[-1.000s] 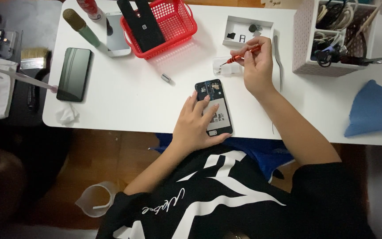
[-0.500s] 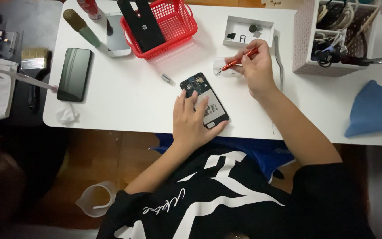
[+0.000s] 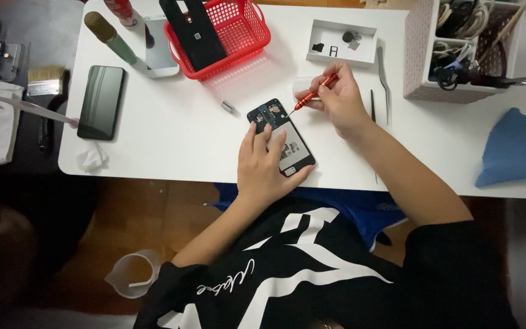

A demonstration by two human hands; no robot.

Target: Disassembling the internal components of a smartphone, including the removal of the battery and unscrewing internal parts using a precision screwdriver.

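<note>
We see the phone (image 3: 281,137) lying open-backed on the white table (image 3: 178,131), partly under our left hand (image 3: 266,167). That hand lies flat on the phone's lower half, fingers spread and pressing down, thumb at the phone's near corner; it is not closed round anything. Our right hand (image 3: 336,100), just beyond and to the right of the left, is pinched shut on a red screwdriver (image 3: 313,94), whose tip touches the phone's upper end, just past the left fingertips.

Right of the right hand lie tweezers (image 3: 384,82) and a thin dark tool (image 3: 372,105). Just beyond that hand sits a small white tray (image 3: 342,56) with a few little parts in it. A small metal piece (image 3: 229,107) lies left of the phone. Farther left and beyond stands a red basket (image 3: 245,30) holding a black back cover (image 3: 193,30). Well left of the left hand lies a second, dark phone (image 3: 100,102). A blue cloth (image 3: 512,152) lies far to the right.
</note>
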